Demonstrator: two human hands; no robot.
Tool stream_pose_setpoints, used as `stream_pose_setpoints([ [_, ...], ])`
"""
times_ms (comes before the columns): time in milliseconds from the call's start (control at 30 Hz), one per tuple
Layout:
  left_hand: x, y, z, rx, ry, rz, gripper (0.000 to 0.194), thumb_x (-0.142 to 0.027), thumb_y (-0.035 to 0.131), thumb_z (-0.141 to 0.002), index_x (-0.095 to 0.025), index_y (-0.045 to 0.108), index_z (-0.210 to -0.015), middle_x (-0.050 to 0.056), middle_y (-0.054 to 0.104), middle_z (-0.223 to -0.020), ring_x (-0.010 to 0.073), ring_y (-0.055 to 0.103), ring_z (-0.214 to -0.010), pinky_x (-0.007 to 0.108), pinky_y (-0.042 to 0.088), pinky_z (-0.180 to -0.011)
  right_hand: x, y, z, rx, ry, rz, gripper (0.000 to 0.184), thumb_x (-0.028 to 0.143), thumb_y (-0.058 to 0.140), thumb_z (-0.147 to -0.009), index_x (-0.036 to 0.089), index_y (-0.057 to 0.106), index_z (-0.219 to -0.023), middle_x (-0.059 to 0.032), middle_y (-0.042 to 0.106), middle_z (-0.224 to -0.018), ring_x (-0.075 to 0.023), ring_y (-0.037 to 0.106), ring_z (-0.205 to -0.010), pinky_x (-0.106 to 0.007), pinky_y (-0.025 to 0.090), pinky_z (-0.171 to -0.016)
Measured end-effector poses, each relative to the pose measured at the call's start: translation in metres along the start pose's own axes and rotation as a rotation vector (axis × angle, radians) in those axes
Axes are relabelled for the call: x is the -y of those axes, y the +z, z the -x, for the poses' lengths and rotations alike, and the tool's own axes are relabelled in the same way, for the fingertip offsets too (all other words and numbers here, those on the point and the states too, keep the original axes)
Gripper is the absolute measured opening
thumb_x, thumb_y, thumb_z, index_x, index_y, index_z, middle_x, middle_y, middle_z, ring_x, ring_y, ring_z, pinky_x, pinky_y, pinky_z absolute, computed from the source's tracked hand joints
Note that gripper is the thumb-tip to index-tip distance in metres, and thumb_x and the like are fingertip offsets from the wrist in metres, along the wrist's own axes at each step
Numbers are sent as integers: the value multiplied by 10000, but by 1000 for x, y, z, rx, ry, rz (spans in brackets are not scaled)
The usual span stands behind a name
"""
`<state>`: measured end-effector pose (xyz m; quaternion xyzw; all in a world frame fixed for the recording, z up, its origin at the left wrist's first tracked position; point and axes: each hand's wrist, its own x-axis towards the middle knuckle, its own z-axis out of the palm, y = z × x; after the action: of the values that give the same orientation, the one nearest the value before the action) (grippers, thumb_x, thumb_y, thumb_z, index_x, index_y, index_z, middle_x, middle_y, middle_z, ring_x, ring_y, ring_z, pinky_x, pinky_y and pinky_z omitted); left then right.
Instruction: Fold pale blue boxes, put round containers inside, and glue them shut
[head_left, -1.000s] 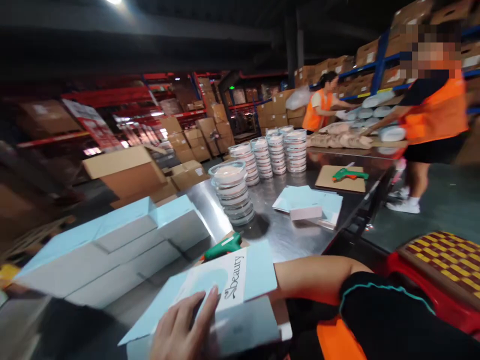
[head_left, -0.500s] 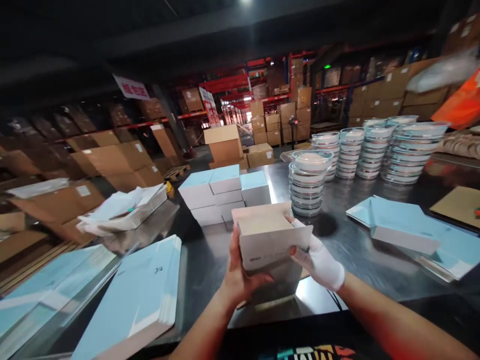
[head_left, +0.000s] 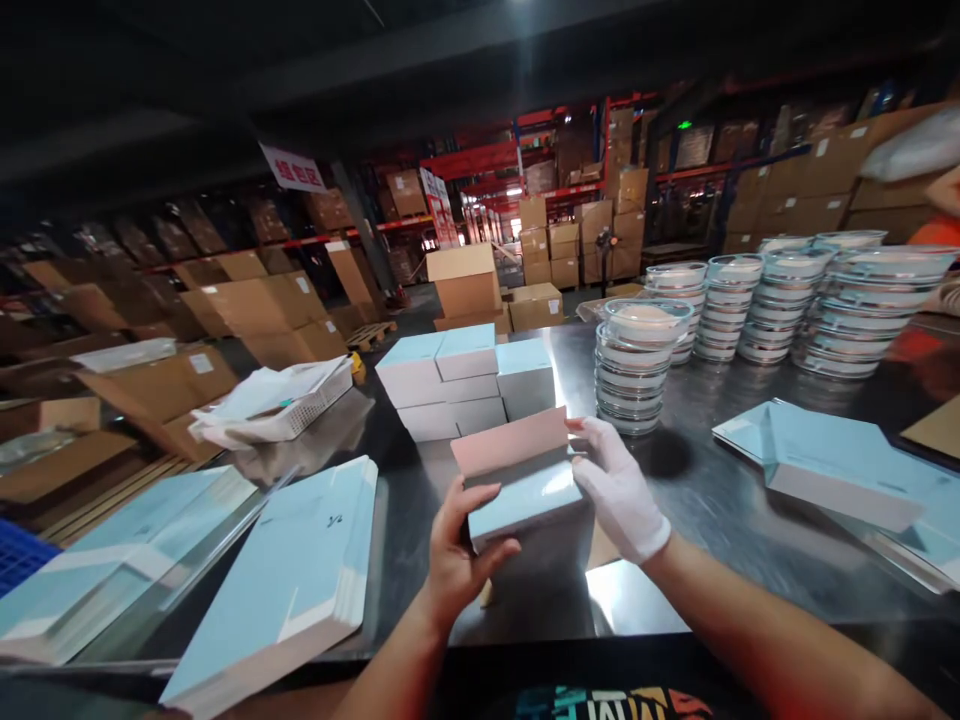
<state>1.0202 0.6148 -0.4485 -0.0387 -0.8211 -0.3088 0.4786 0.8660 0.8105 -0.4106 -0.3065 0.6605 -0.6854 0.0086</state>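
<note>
A small light-blue cardboard box (head_left: 525, 497) is tilted above the metal table, its pinkish-white flap (head_left: 514, 440) standing up along the far edge. My bare left hand (head_left: 463, 545) grips the box's left end, thumb below and fingers over the top. On the opposite end, my right hand (head_left: 619, 485), in a white glove with bare fingertips, pinches near the flap's right corner. Just beyond the box stands a stack of closed light-blue and white boxes (head_left: 469, 390). A stack of round clear containers (head_left: 634, 370) is behind my right hand.
Flat blue cardboard sheets (head_left: 292, 560) lie at the left, with more folded blue card (head_left: 832, 460) at the right. A white basket (head_left: 292, 405) sits at the table's far left. More round containers (head_left: 847, 310) are stacked at the back right. Part of another person (head_left: 941, 215) shows there.
The box has rolled in my hands, so its blue face now shows where its white side and beige inside showed. My right hand has shifted to the flap's corner. The view has turned slightly left.
</note>
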Motion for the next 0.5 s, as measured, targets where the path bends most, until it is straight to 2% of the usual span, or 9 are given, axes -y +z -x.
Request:
stream_pose_setpoints([
  [67,1,-9,-5,-63,-106,16,503,-623,872,-854,-258,785,-1189,69,797,-1128,302,737,-1139,439,544,-1093,-16,-19,-10,22,-11,271,457,397,543,-988,196,663,-1380,-157,702,-1405,-288,692,-1244,-431,557,-1069],
  [100,1,-12,-8,-94,-187,45,523,-620,888,-832,-245,783,-1182,76,790,-1136,296,739,-1100,418,568,-1034,-26,-28,-15,51,41,466,459,414,534,-1011,170,676,-1373,-186,697,-1403,-318,682,-1271,-455,537,-1096],
  [167,0,-16,-13,-137,-375,141,587,-629,911,-787,-215,769,-1178,81,773,-1095,257,732,-946,349,593,-855,-50,-43,-20,188,256,822,460,422,574,-1009,111,717,-1316,-250,704,-1351,-391,685,-1273,-498,523,-1090],
  [200,0,-17,-16,-149,-459,195,619,-634,919,-767,-203,759,-1181,76,763,-1053,233,713,-868,313,578,-771,-63,-48,-20,280,377,931,450,410,617,-991,91,736,-1286,-269,714,-1314,-417,702,-1239,-501,534,-1056],
  [233,-1,-17,-18,-161,-521,244,646,-638,927,-749,-194,749,-1183,67,751,-1006,210,689,-806,284,554,-709,-75,-51,-19,372,472,986,432,386,664,-963,82,753,-1256,-279,729,-1277,-429,725,-1193,-492,548,-1013],
  [300,-2,-16,-21,-185,-570,309,666,-637,937,-724,-186,741,-1172,48,725,-934,183,652,-749,256,521,-669,-95,-55,-15,489,536,980,390,297,723,-905,96,771,-1236,-260,754,-1250,-416,753,-1138,-449,559,-962],
  [400,-3,-11,-25,-206,-549,333,645,-633,940,-713,-186,745,-1135,42,711,-909,175,634,-740,255,512,-675,-115,-56,-13,530,539,927,449,227,729,-879,140,744,-1319,-197,777,-1264,-355,762,-1137,-376,552,-940],
  [500,-7,-4,-28,-174,-543,346,631,-637,925,-728,-184,749,-1130,52,712,-914,183,629,-741,265,507,-666,-126,-54,-24,492,586,888,579,303,775,-872,98,681,-1406,-203,778,-1261,-337,761,-1139,-349,555,-918],
])
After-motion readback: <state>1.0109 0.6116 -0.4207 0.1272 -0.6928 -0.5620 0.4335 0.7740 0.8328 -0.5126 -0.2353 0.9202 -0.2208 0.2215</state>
